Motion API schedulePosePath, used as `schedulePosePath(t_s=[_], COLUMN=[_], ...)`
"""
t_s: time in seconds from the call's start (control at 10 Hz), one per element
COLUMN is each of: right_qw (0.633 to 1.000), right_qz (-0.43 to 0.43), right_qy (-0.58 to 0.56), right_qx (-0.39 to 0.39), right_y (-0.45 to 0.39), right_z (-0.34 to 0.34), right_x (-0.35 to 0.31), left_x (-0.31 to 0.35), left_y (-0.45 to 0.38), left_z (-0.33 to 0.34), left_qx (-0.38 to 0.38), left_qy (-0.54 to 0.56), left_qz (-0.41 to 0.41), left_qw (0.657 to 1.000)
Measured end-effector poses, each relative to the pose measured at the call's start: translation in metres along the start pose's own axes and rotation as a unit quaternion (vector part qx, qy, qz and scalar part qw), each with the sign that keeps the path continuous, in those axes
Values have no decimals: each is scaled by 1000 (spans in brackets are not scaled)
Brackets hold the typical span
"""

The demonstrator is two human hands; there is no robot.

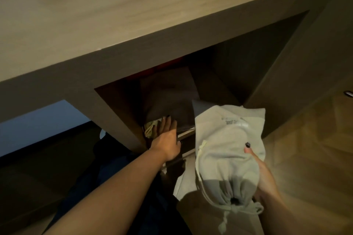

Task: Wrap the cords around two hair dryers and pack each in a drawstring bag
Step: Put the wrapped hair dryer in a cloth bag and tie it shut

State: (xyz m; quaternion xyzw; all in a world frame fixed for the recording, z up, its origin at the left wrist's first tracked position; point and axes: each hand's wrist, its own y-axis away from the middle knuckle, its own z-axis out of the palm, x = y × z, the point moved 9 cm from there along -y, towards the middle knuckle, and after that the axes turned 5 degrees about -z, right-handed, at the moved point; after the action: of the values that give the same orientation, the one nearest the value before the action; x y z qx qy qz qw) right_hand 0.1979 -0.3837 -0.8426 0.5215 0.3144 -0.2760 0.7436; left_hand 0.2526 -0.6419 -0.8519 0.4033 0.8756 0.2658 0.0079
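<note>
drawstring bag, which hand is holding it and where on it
The right hand grips the drawstring bag around its side near the cinched mouth, thumb on top. The left hand holds nothing, fingers straight, reaching into the shelf opening.

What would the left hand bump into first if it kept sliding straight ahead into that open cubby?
Probably the dark folded fabric lying in the wooden cubby: the left hand points its straight fingers right at its near edge. Depth is murky in the shadow.
</note>
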Motion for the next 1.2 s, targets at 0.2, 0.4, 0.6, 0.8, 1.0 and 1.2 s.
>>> schedulePosePath(t_s=[0.2,0.4,0.6,0.8,1.0,1.2], right_qw=[999,996,991,991,993,999], right_qz=[15,-75,-42,-68,-60,-43], right_qy=[-34,-14,-96,-70,-65,16], right_qx=[8,-46,-89,-88,-80,-29], right_y=[-26,-41,-41,-29,-42,-79], right_z=[20,44,64,77,116,166], right_x=[0,-28,-35,-61,-73,-52], left_x=[-8,-6,-20,-15,-6,4], left_y=[-7,8,33,57,88,103], left_z=[-1,-17,-22,19,37,39], left_qx=[81,146,147,-41,-151,-188], left_qy=[-56,11,367,564,520,442], left_qz=[-13,41,-33,-91,-80,-22], left_qw=[995,988,918,820,837,877])
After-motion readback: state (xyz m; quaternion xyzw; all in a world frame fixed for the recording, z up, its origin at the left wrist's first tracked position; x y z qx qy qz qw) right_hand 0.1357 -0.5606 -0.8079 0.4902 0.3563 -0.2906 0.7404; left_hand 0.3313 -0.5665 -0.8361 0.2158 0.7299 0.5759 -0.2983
